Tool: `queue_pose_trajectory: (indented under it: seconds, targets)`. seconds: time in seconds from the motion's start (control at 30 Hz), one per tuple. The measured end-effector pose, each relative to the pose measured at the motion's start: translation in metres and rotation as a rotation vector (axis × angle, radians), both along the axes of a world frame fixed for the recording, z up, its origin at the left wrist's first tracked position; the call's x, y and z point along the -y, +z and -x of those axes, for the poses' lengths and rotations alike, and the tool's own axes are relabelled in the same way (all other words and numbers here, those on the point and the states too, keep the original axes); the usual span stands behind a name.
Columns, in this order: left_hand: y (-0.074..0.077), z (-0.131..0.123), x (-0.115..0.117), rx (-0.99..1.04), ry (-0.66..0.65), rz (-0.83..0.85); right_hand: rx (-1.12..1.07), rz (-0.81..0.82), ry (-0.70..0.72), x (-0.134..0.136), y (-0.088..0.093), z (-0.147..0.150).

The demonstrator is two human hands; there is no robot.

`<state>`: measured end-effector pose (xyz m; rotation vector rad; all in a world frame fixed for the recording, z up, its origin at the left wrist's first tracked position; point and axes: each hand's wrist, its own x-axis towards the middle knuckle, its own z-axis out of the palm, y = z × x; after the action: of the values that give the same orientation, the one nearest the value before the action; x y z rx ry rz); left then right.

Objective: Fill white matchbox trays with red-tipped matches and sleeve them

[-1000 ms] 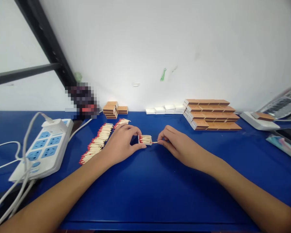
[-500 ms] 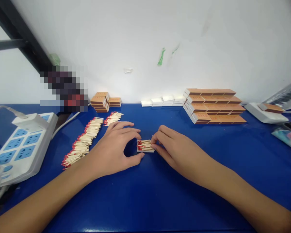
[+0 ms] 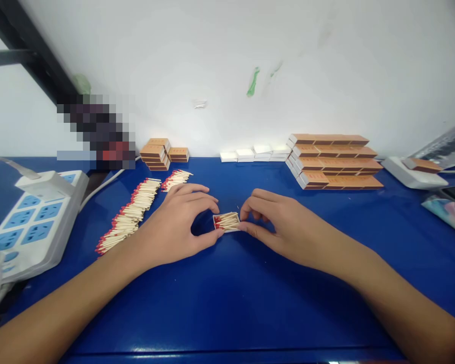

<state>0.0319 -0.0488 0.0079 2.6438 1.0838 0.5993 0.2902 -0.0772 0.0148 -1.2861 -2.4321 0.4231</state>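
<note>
A small white matchbox tray [image 3: 233, 231] filled with red-tipped matches [image 3: 227, 220] sits on the blue table between my hands. My left hand [image 3: 178, 222] curves round the tray's left end, thumb at the near corner and index finger at the far corner. At the right end, my right hand [image 3: 275, 220] has its thumb tip against or very near the tray, with the index fingertip slightly apart and other fingers curled. No match shows between its fingers. Left of my left hand lies a long row of loose matches [image 3: 136, 205], partly hidden by the forearm, and a smaller pile [image 3: 176, 178] beyond.
Brown matchboxes [image 3: 337, 164] are stacked in steps against the wall at right; a smaller stack [image 3: 155, 151] stands at back left. White trays [image 3: 246, 154] line the wall between them. A power strip [image 3: 34, 217] with cables occupies the left edge. A white device [image 3: 413, 174] carries one matchbox.
My right fingers have let go of the match ends and parted at the tray's right end. My left thumb and index finger have closed in on the tray. The view has tipped slightly downward.
</note>
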Motion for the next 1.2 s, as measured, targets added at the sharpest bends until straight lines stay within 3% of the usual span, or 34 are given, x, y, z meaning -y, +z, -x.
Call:
queue_pose_trajectory:
  seconds: [0.13, 0.37, 0.73, 0.83, 1.0, 1.07, 1.2]
  targets:
    - [0.002, 0.0, -0.001, 0.04, 0.003, 0.0, 0.008, 0.092, 0.017, 0.0, 0.001, -0.001]
    - [-0.001, -0.001, -0.003, 0.067, -0.076, 0.001, -0.026, 0.021, 0.006, -0.002, -0.004, 0.0]
    - [-0.003, -0.003, 0.0, 0.079, -0.05, 0.03, -0.086, 0.005, 0.006, -0.006, -0.007, 0.002]
    - [-0.007, -0.003, -0.001, 0.047, -0.022, -0.003, -0.166, -0.163, -0.057, -0.015, 0.001, -0.008]
    - [-0.007, 0.001, -0.009, 0.083, 0.01, -0.098, -0.363, -0.56, -0.395, -0.034, 0.02, -0.047]
    - [-0.002, 0.005, -0.011, 0.111, 0.05, -0.164, -0.424, -0.637, -0.481, -0.04, 0.026, -0.061]
    - [0.011, 0.012, -0.01, 0.118, 0.187, -0.237, -0.447, -0.676, -0.506, -0.043, 0.026, -0.07]
